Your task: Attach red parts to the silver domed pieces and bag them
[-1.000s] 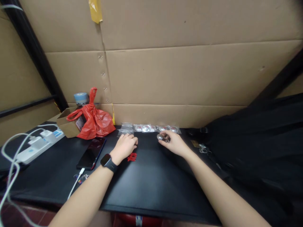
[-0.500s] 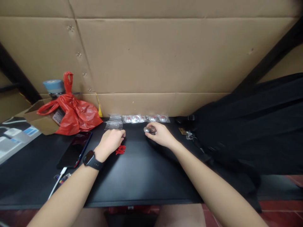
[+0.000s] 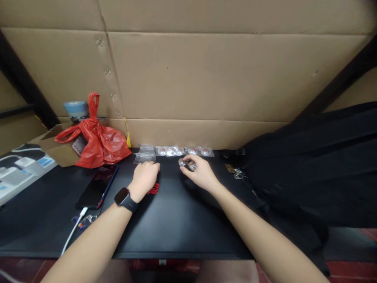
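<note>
RH (image 3: pixel 202 173) has shiny round pcs (image 3: pixel 182 162) pinched btwn thumb and fingers, just above or on the worktop (image 3: pixel 176 228), can't tell which. LH (image 3: pixel 144 177) palm down, fingers curled; can't tell if it's got anything. Red cords (image 3: pixel 154 189) just beside it, partly hidden.

Progress, my read: part-way. Done: several round pcs in transparent bags (image 3: pixel 171 151), lined up along the cardboard wall (image 3: pixel 191 78). Left: the pcs in RH, unbagged, plus the cords; flat bags (image 3: pixel 145 157) sit past LH, look unfilled.

Pcs in RH: silvery, reflective, at least 2 lumps; detail too small from here.
</note>
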Demonstrator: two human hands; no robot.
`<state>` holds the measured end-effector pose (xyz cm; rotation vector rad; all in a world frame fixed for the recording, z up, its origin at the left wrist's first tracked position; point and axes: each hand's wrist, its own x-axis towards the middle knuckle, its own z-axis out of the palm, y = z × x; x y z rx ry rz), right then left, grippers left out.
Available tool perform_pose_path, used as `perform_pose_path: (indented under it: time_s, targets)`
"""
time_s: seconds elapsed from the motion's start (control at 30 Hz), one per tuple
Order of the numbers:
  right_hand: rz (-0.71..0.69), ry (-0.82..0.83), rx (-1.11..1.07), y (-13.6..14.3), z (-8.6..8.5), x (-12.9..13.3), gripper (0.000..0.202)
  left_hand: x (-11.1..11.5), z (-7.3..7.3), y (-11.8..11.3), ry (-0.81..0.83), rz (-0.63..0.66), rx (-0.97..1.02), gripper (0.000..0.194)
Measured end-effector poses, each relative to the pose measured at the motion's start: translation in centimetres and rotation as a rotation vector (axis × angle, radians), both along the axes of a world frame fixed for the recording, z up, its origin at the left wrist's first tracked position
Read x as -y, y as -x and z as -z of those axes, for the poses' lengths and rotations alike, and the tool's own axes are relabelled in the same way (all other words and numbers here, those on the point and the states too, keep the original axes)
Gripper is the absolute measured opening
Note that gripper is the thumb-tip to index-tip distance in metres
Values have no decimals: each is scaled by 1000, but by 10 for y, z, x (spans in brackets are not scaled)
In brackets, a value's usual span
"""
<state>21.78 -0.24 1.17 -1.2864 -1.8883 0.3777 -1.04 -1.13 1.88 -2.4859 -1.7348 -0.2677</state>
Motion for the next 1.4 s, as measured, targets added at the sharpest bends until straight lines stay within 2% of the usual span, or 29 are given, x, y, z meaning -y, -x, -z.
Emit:
perform_pose_path:
  time_s: [0.07,0.17,0.27,0.33,0.43,0.53,0.63,0.73,0.83,0.97,1.23,1.4]
  targets:
    - [3,5,-29,1,0,1,20,-1,0,2,17,13,115,16]
    - [-46,64,-191,5,2,1,27,-2,-2,0,108,39,456,15]
    - [-146,229,-472,11,5,2,35,-1,-4,-6,198,121,767,11]
    - [-183,362,-625,15,5,5,37,1,-6,-10,198,155,849,8]
    - [-195,440,-712,18,2,10,37,5,-13,-7,90,210,682,12]
    - [-182,340,-644,17,0,11,36,7,-20,7,-3,271,389,16]
    - [-176,256,-557,14,0,8,35,6,-20,17,106,393,220,15]
    - [-172,228,-514,11,2,4,34,9,-13,8,156,462,114,15]
    - [-158,230,-493,9,4,2,34,15,-4,-11,124,422,54,14]
    - [-157,253,-477,9,4,2,34,19,2,-23,102,364,32,17]
    - [-219,281,-539,10,-2,4,37,20,-1,-15,38,338,91,10]
    - [-259,298,-603,10,-5,8,38,14,-7,-11,34,391,455,19]
